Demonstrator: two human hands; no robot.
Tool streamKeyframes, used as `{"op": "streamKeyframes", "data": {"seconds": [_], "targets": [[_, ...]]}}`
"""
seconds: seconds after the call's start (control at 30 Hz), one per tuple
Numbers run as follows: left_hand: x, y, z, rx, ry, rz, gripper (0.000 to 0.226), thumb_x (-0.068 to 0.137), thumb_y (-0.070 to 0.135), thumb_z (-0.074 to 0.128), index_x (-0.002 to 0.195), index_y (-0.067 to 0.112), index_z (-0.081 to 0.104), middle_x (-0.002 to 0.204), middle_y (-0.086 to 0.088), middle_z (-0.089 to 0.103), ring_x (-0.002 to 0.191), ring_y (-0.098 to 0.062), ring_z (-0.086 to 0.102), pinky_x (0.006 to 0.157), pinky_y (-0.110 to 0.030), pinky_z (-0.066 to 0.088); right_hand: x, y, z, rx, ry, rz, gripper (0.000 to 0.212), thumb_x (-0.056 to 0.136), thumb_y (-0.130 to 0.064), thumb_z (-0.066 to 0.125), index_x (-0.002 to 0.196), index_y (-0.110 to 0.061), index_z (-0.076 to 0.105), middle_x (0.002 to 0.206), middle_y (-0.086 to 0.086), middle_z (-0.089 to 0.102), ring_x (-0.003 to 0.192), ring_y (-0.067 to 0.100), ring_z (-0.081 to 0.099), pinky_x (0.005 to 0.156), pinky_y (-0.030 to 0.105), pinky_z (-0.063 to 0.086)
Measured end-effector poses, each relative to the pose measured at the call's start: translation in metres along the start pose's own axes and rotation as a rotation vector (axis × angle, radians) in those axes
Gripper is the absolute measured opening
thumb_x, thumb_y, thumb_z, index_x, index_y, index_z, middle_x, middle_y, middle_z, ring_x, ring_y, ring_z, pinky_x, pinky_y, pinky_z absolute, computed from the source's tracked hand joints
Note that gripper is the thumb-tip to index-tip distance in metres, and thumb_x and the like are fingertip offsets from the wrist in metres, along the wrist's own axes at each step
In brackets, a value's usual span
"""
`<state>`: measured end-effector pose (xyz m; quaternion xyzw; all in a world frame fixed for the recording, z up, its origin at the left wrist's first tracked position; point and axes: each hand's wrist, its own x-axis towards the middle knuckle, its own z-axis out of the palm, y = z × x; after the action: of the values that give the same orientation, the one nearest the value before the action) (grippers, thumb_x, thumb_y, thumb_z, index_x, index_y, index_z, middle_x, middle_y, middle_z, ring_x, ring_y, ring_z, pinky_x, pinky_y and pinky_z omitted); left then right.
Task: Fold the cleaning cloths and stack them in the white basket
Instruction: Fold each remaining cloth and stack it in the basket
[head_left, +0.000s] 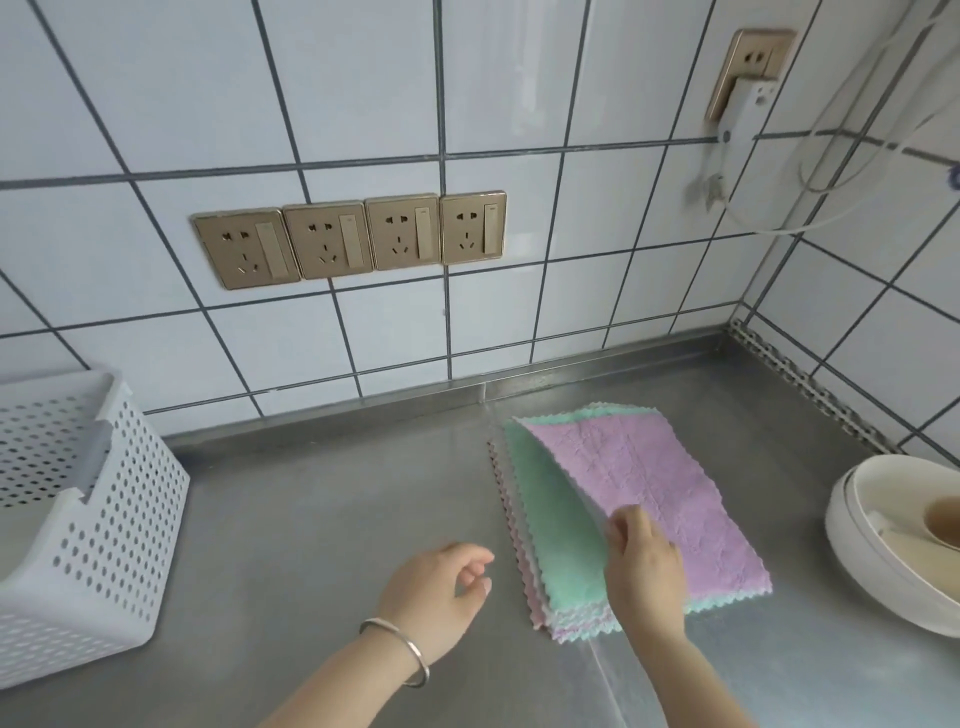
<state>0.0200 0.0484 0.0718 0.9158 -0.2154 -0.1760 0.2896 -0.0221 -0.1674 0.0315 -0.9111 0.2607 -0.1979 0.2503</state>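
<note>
Barely started imo: basket (93, 519) looks empty, right hand (641, 566) fingers pinch the top purple cloth (649, 483) off the stack (550, 525), left hand (441, 587) loosely open, holding nothing

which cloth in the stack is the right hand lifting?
The purple cloth on top: the right hand pinches its near-left edge, raising it off the green cloth; the others lie flat.

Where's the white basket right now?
In the head view, the white basket stands at the far left of the steel counter, against the tiled wall, well left of the cloth pile and the left hand.
</note>
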Motion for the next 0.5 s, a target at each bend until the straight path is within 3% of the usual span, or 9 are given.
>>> {"op": "streamKeyframes", "data": {"seconds": [0.07,0.13,0.23,0.37,0.43,0.5], "targets": [[0.007,0.016,-0.004,0.084,0.018,0.087,0.037,0.092,0.032,0.048,0.129,0.035,0.046,0.124,0.016,0.049,0.113,-0.002,0.05,0.093,-0.019,0.04,0.008,-0.012,-0.016,-0.029,0.032,-0.207,0.018,0.086,0.002,0.056,0.073,-0.011,0.055,0.065,0.001,0.057,0.048,0.024,0.044,0.046,0.029,0.033],[0.013,0.032,-0.006,0.12,0.058,0.167,0.049,0.091,0.031,0.05,0.137,0.035,0.034,0.136,0.013,0.036,0.124,-0.007,0.04,0.097,-0.019,0.035,0.013,-0.027,-0.033,-0.038,0.011,-0.382,0.015,0.085,-0.009,0.052,0.072,-0.014,0.059,0.064,-0.002,0.059,0.044,0.022,0.049,0.038,0.028,0.037],[0.02,0.048,-0.013,0.115,0.152,0.298,0.057,0.084,0.034,0.058,0.137,0.029,0.038,0.14,0.008,0.033,0.128,-0.014,0.032,0.105,-0.024,0.032,0.014,-0.054,-0.056,-0.056,-0.113,-0.558,0.025,0.083,-0.028,0.043,0.074,-0.02,0.065,0.068,-0.007,0.064,0.047,0.015,0.057,0.039,0.024,0.042],[0.015,0.052,-0.03,0.046,0.172,0.298,0.031,0.083,0.036,0.047,0.101,0.018,0.065,0.11,0.001,0.06,0.106,-0.018,0.053,0.09,-0.027,0.042,0.002,-0.103,-0.082,0.029,-0.393,-0.526,0.019,0.088,-0.032,0.047,0.083,-0.024,0.063,0.079,-0.011,0.065,0.067,0.009,0.059,0.061,0.026,0.048],[0.003,0.041,-0.041,-0.046,0.157,0.259,0.027,0.083,0.035,0.045,0.09,0.02,0.065,0.093,-0.002,0.065,0.09,-0.02,0.06,0.075,-0.031,0.046,-0.005,-0.125,-0.093,0.089,-0.505,-0.522,0.016,0.093,-0.027,0.049,0.08,-0.028,0.058,0.071,-0.015,0.06,0.066,0.004,0.053,0.061,0.016,0.041],[-0.012,0.019,-0.055,-0.071,0.177,0.266,0.022,0.085,0.038,0.045,0.09,0.026,0.062,0.082,0.002,0.066,0.081,-0.014,0.06,0.065,-0.025,0.041,-0.011,-0.145,-0.105,0.215,-0.589,-0.529,0.026,0.094,-0.019,0.049,0.073,-0.034,0.051,0.062,-0.015,0.054,0.059,0.004,0.045,0.057,0.015,0.035]]}}
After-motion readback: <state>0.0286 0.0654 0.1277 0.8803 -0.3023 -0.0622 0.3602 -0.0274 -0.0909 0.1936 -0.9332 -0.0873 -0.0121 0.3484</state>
